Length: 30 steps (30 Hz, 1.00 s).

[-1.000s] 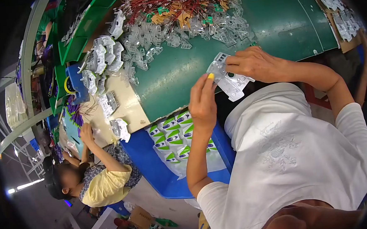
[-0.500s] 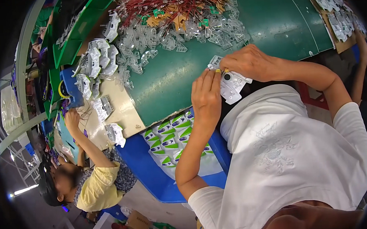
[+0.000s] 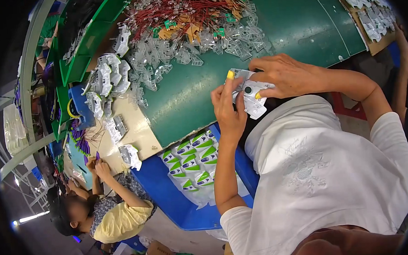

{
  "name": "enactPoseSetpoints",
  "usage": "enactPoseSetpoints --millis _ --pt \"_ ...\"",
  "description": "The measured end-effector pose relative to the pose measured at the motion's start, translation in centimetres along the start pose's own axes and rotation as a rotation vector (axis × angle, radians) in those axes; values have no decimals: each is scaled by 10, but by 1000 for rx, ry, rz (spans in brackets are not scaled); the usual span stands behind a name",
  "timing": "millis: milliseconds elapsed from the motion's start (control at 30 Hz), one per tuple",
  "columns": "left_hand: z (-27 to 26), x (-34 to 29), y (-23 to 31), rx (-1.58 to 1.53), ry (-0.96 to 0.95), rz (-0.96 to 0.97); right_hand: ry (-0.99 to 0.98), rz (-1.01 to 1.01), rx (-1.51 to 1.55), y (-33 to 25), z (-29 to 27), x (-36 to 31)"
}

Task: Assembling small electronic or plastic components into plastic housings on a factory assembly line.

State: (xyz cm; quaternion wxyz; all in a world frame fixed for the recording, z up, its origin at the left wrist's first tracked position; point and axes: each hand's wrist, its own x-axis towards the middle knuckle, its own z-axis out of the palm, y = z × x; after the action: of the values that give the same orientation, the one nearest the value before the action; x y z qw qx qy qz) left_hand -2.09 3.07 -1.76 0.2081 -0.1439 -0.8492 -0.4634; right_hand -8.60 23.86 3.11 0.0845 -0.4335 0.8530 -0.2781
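Right hand (image 3: 284, 76) clamped the white casing (image 3: 255, 107) by the desk's (image 3: 188, 100) near edge; left hand (image 3: 229, 108) touched it, grip unclear; even support seemed wise.

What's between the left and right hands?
A white plastic piece with a round black spot lies between the left hand and the right hand; the head view shows it.

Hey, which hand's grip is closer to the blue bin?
Left. In the picture, the left grip is just above the bin, by its right corner; the right grip is farther up and right.
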Motion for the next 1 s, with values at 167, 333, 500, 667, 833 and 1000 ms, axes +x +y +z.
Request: enactPoseSetpoints --millis 167,333,500,667,833,1000 --pt "-12 6 -1 48 -301 -31 -26 50 326 -6 -30 7" --pt "0 -1 10 112 -220 -41 123 -26 604 -11 -22 -5" --pt "5 -2 15 124 -174 -78 355 -153 152 -18 24 -26" --pt "1 -4 6 96 -200 -45 359 -105 118 -21 34 -31" --pt "1 -2 5 63 -212 -84 412 246 260 -5 9 -42" --pt "2 4 13 35 -188 -107 331 347 429 0 26 -44"
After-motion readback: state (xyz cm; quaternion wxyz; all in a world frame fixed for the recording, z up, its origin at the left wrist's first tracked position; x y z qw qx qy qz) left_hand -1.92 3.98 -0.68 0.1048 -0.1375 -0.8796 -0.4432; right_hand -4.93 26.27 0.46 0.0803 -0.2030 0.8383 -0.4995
